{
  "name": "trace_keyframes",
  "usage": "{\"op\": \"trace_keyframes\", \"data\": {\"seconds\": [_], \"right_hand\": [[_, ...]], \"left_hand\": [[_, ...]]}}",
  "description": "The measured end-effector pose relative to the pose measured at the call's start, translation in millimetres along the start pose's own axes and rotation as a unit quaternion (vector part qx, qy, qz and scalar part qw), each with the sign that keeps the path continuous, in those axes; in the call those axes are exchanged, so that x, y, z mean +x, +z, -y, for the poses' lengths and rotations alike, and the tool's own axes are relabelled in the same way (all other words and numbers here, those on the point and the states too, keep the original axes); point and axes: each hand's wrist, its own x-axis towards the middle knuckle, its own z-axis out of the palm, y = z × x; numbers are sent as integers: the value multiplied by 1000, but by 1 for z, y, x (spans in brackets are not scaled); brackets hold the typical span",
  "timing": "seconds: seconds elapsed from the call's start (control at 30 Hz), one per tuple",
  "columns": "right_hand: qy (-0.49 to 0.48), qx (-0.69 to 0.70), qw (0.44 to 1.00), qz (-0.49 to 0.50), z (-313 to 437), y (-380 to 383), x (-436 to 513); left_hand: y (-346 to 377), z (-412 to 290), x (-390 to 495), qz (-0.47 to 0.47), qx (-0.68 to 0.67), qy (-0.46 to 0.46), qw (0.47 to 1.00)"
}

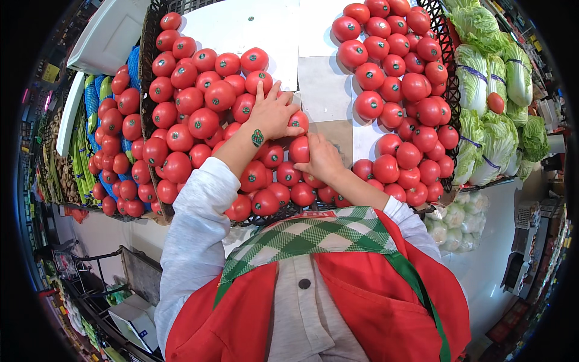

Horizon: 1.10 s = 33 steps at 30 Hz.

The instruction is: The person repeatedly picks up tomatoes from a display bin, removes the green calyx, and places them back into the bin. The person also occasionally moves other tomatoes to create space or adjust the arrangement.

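My left hand (273, 114) lies spread over the right edge of the left tomato pile, its fingertips near one stickered tomato (259, 83) and its thumb at another tomato (298, 121). A green sticker (257, 138) clings to my left wrist. My right hand (325, 159) curls around the right side of a tomato (299, 150) just below; whether it grips the fruit firmly I cannot tell. White sheets and a brown cardboard piece (337, 135) line the display between the left pile and a second tomato pile (402, 88) on the right.
Black plastic crate walls (148, 68) border the tomatoes. Smaller tomatoes (111, 121), blue-netted vegetables and green stalks (81, 167) lie at left, below a white bin (108, 36). Napa cabbages (472, 86) fill the right side. A cart with a box (133, 316) stands at lower left.
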Motion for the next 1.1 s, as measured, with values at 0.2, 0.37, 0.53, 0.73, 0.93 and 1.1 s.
{"op": "trace_keyframes", "data": {"seconds": [0.2, 0.37, 0.53, 0.73, 0.93, 1.1], "right_hand": [[11, -15, 998, 58, -4, 4, 15], [-8, 35, 998, -47, -12, 26, 2], [-1, 25, 1000, -19, -20, 11, 3], [21, -109, 991, 70, -25, -12, -26], [7, -121, 988, 95, -25, -4, -32], [181, 357, 910, 107, -54, -40, -33]], "left_hand": [[2, 0, 1, -9, 5, 2, 1000], [7, -6, -3, -78, -62, 58, 993], [7, -10, -6, 13, -39, 91, 995], [13, -25, -16, -34, 8, 63, 997], [11, -31, -19, -12, 53, 57, 997], [10, -33, -19, 3, 64, 46, 997]]}}
